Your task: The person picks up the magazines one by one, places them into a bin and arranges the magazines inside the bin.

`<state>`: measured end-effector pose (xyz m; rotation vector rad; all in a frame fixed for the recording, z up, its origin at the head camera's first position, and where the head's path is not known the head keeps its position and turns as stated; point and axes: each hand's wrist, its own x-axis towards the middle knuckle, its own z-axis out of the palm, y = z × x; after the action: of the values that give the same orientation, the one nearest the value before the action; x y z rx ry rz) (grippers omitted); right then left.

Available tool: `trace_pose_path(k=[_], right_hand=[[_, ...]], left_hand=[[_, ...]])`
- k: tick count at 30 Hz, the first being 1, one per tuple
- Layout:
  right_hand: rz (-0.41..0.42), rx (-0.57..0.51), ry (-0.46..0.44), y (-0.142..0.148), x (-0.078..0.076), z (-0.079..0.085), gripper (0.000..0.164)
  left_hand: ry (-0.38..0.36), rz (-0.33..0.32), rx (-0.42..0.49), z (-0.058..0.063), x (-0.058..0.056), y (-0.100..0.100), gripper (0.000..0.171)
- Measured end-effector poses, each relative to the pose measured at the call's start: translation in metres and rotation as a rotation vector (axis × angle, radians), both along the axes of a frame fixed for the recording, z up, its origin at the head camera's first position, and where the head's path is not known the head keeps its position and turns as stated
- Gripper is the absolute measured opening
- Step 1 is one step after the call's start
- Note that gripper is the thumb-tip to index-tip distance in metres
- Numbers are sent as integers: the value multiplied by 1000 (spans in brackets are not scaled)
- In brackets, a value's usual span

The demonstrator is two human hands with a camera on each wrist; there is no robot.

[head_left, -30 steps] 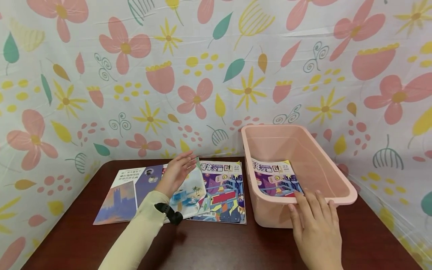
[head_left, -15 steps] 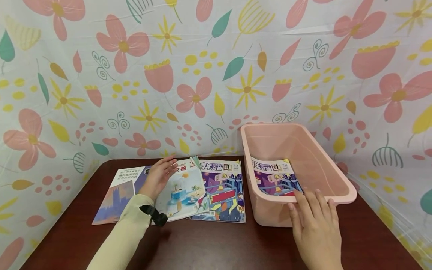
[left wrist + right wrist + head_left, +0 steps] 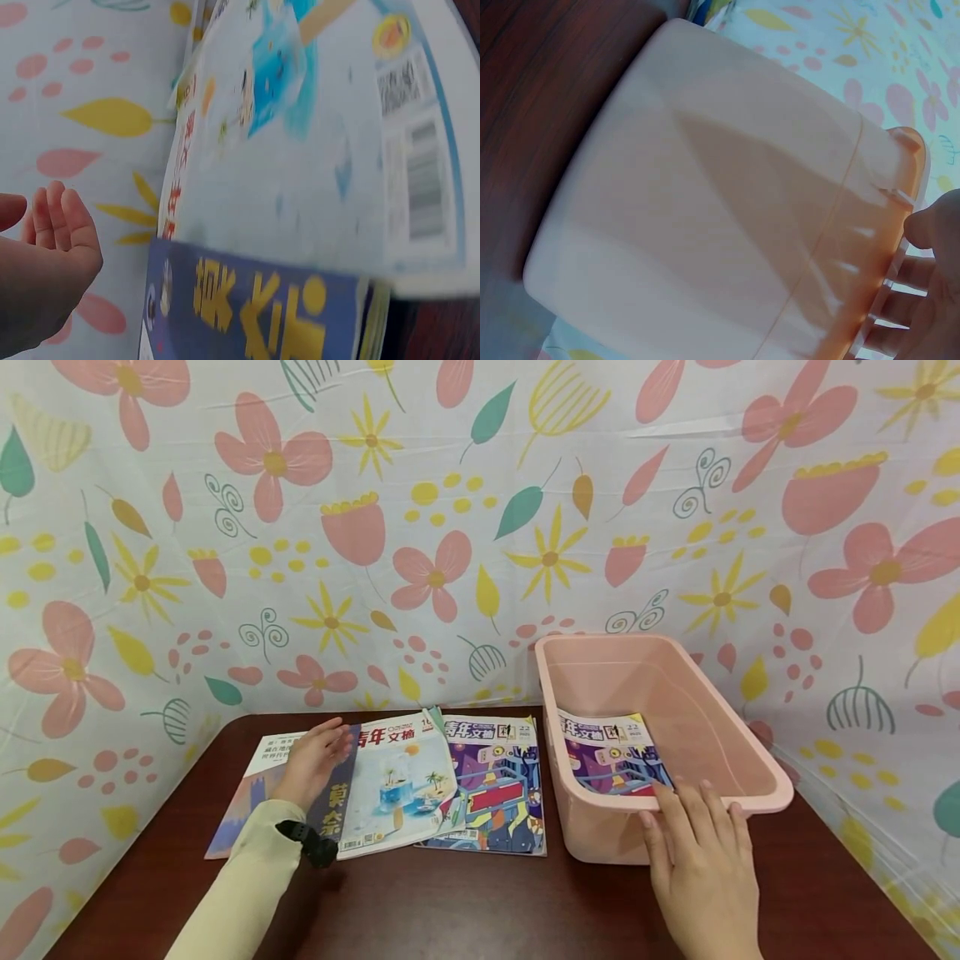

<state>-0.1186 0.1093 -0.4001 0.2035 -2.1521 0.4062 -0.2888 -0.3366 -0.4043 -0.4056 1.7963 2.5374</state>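
My left hand (image 3: 311, 768) hovers over the left end of a row of overlapping magazines, holding nothing, its fingers loosely extended. Below it lie a magazine with a castle picture (image 3: 243, 806), partly covered by the hand and sleeve, and a dark blue cover with yellow characters (image 3: 262, 307). To their right is a pale blue magazine with an island picture (image 3: 405, 785), overlapping a purple magazine (image 3: 506, 777). My right hand (image 3: 705, 877) rests on the near rim of a pink plastic bin (image 3: 660, 647), fingers laid across the rim. Another purple magazine (image 3: 615, 756) lies inside the bin.
Everything stands on a dark brown wooden table (image 3: 465, 910). Behind its far edge hangs a white cloth with a flower print (image 3: 450, 485). The bin is just right of the magazines, its walls rising above them.
My left hand has moved left and lower, from over the island magazine to over the castle one, uncovering the island cover and the yellow characters. The right hand stays on the bin's rim.
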Motion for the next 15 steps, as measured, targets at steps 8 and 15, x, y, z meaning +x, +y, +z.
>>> trace_pose_path(k=[8, 15], right_hand=[[-3, 4, 1, 0, 0, 0, 58], [-1, 3, 2, 1, 0, 0, 57]], left_hand=[[6, 54, -31, 1, 4, -21, 26], [-36, 140, -68, -6, 8, -48, 26]])
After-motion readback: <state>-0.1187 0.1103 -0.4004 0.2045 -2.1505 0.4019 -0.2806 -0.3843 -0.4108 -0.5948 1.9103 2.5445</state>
